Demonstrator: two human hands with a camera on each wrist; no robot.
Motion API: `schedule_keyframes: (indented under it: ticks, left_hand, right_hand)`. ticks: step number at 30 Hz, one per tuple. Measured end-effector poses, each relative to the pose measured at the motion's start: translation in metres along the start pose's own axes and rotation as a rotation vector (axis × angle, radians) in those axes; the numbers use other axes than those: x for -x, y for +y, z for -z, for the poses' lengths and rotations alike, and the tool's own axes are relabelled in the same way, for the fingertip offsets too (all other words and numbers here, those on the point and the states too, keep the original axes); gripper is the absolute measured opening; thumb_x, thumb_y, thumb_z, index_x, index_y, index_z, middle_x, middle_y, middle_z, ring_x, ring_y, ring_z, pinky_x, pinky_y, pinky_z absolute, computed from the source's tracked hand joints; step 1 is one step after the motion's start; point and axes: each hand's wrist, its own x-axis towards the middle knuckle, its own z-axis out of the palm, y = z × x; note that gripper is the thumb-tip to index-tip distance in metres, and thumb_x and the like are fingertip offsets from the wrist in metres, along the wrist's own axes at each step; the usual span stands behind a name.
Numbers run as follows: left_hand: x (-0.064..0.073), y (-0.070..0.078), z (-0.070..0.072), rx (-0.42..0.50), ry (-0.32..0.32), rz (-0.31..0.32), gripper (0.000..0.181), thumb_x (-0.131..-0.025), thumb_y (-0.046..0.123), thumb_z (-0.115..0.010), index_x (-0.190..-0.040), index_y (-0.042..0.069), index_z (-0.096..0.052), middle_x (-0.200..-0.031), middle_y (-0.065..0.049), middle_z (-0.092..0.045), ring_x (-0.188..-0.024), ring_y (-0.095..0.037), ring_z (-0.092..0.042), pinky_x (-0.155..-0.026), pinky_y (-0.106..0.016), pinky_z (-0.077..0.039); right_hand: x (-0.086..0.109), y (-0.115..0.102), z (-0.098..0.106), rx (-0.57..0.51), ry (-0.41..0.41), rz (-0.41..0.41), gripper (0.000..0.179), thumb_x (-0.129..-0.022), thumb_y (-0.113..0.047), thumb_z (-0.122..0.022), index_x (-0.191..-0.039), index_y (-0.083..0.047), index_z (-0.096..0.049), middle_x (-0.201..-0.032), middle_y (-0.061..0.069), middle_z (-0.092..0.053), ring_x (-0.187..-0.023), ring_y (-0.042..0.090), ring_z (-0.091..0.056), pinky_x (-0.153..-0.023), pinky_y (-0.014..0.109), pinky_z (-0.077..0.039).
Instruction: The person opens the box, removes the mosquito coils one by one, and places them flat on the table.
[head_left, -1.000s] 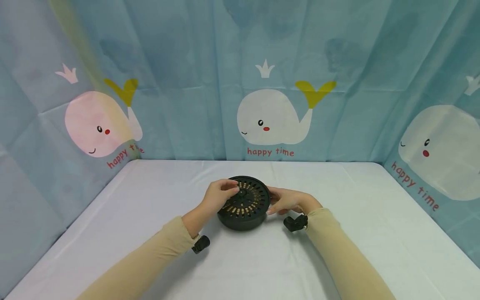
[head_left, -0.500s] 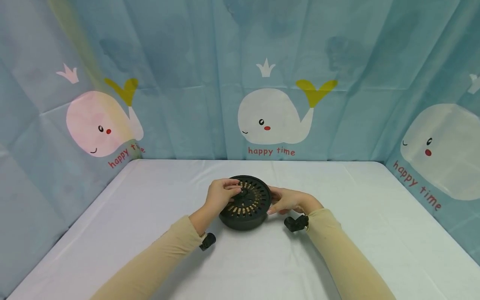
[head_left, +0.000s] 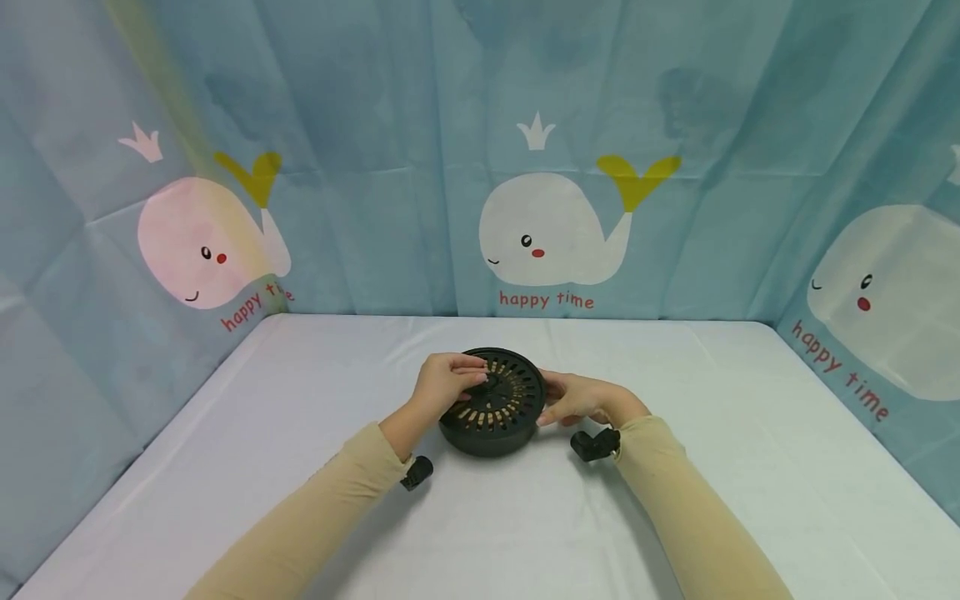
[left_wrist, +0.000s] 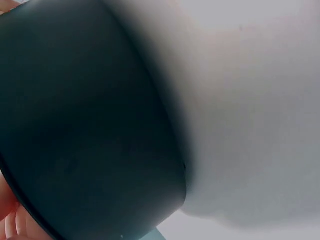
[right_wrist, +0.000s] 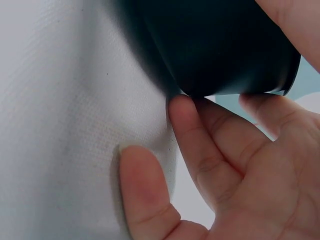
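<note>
A round black container [head_left: 483, 445] stands on the white table, covered by a black lid [head_left: 519, 392] with a ring of slots. Tan patches show through the slots. My left hand [head_left: 441, 385] reaches over the lid from the left, thumb and fingers pinching at its middle, where the grip spot itself is hidden. On the other side, my right hand [head_left: 579, 400] holds the container's wall. The right wrist view shows fingers [right_wrist: 192, 130] against the bottom edge of the dark wall [right_wrist: 225, 45]. Close up in the left wrist view is the dark side wall [left_wrist: 85, 110].
The white cloth-covered table [head_left: 750, 467] spreads around the container. A blue curtain [head_left: 390, 242] printed with whales encloses the back and sides. A small black wrist camera [head_left: 595, 445] is strapped below the right hand, another [head_left: 417, 473] below the left.
My left hand and forearm have shifted slightly to the right, with the fingers still at the lid's middle. The right hand keeps its hold, and the head view has drifted a little.
</note>
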Motion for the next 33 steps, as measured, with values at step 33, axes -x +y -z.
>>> schedule_keyframes:
  ticks: [33]
  left_hand:
    - [0.0024,0.0026,-0.0016,0.029,0.055,0.054,0.025,-0.088,0.005,-0.07,-0.112,-0.001,-0.071,-0.105,-0.013,-0.072,-0.1,-0.023,-0.068,-0.073,-0.033,-0.057]
  right_hand:
    - [0.002,-0.0013,0.0002,-0.02,-0.009,0.004,0.099,-0.082,-0.006,-0.077,-0.158,-0.015,-0.014,-0.157,0.017,-0.026,-0.141,0.035,-0.029,-0.102,0.052,-0.04]
